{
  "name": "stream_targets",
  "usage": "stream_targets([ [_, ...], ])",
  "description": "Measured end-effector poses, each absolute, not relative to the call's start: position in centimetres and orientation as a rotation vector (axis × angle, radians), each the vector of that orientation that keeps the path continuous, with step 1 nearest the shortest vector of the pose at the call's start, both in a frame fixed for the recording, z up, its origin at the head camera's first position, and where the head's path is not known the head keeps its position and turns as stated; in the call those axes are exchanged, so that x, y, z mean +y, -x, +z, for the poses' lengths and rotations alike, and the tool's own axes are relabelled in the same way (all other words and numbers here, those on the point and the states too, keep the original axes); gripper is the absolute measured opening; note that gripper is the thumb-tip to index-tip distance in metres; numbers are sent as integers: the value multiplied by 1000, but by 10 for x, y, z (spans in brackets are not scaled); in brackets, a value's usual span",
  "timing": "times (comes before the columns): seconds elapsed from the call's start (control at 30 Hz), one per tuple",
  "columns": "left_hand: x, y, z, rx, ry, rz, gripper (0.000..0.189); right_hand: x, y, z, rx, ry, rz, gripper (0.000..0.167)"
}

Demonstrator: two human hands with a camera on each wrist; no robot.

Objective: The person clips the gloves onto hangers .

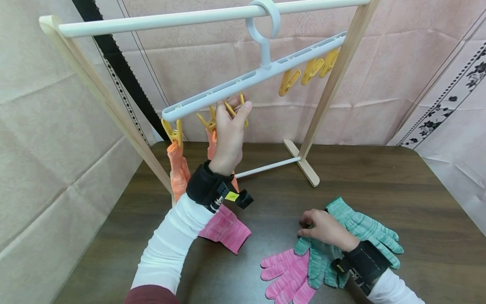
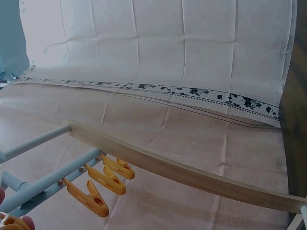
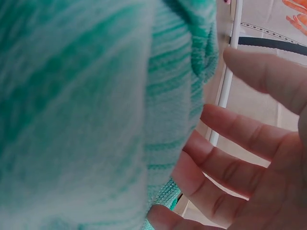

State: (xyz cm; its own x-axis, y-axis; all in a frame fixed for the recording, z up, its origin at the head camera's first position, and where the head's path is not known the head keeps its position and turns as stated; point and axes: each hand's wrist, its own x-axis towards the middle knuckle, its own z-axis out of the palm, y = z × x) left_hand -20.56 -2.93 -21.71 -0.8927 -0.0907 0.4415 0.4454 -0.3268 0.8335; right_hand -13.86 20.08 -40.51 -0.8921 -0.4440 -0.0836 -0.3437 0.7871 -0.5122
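My left hand (image 1: 229, 135) is raised under the blue hanger (image 1: 262, 72) and pinches a yellow clothespin (image 1: 230, 109) that hangs from its left half. A bit of that clothespin and fingertips show at the lower left corner of the left wrist view. Further left, other yellow clothespins (image 1: 174, 134) carry orange gloves (image 1: 177, 166), partly hidden by my left arm. Low over the table, my right hand (image 1: 326, 228) lies on the green gloves (image 1: 373, 232), fingers apart and loosely bent. Its fingertips (image 3: 211, 115) are right at the green knit in the right wrist view.
A rack with a white rail (image 1: 159, 23) and wooden legs (image 1: 334, 84) bears the hanger. Several unused yellow clothespins (image 1: 312, 71) hang at the hanger's right end. On the dark table (image 1: 417, 181) lie one pink glove (image 1: 286, 274) beside the green ones and another pink piece (image 1: 228, 230) below my left wrist.
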Motion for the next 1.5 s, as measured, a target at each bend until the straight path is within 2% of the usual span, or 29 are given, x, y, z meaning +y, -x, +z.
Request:
stream_targets([
  [0.33, -27, 206, -217, -1530, 434, -2281, 35, 201, 138, -403, 2719, 698, -665, 39],
  [0.53, -25, 207, -217, -1522, 408, -2255, 32, 198, 135, -401, 2688, 659, -586, 45],
  [0.77, -24, 209, -218, -1481, 422, -2265, 21, 196, 132, -399, 2667, 624, -505, 36],
  [0.93, -25, 210, -218, -1491, 431, -2259, 19, 196, 131, -399, 2673, 644, -502, 28],
  [1.5, -29, 207, -222, -1513, 491, -2252, 34, 197, 130, -400, 2723, 712, -522, 19],
])
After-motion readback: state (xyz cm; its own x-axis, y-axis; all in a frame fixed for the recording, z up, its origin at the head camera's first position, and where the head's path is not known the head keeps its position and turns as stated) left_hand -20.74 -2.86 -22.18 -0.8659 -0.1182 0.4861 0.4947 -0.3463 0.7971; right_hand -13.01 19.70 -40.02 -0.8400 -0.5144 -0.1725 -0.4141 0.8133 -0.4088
